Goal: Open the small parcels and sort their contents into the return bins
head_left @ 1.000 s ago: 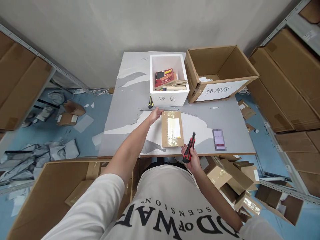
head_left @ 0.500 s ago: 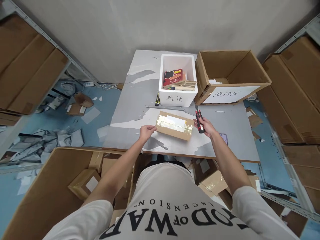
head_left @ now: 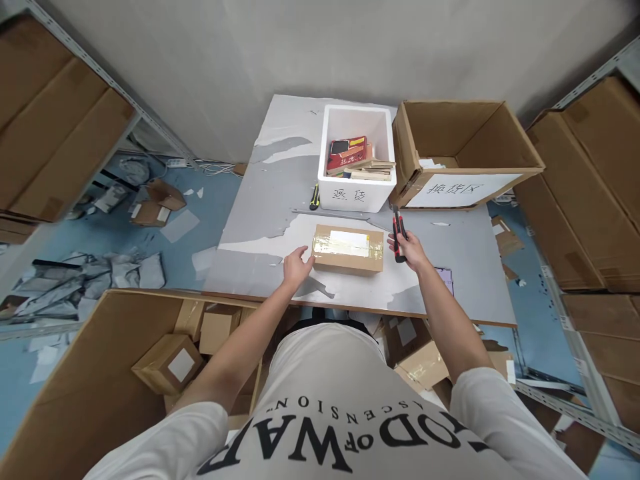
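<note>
Right hand (head_left: 412, 251) gripping a red-and-black box cutter (head_left: 399, 237) beside a taped cardboard parcel (head_left: 347, 259).
Left hand (head_left: 297, 268), loosely spread, is at the parcel's left end; contact is hard to tell. The parcel lies flat on the grey table (head_left: 250, 223) between both hands, near a white foam box (head_left: 356, 195) of books (head_left: 350, 155), a yellow-and-black box cutter (head_left: 315, 198) and an open carton (head_left: 467, 127).

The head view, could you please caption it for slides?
Left hand at one end of a taped carton, right hand holding a red-and-black utility knife near the other.

White T-shirt (head_left: 325, 363), black lettering (head_left: 326, 441)
</note>
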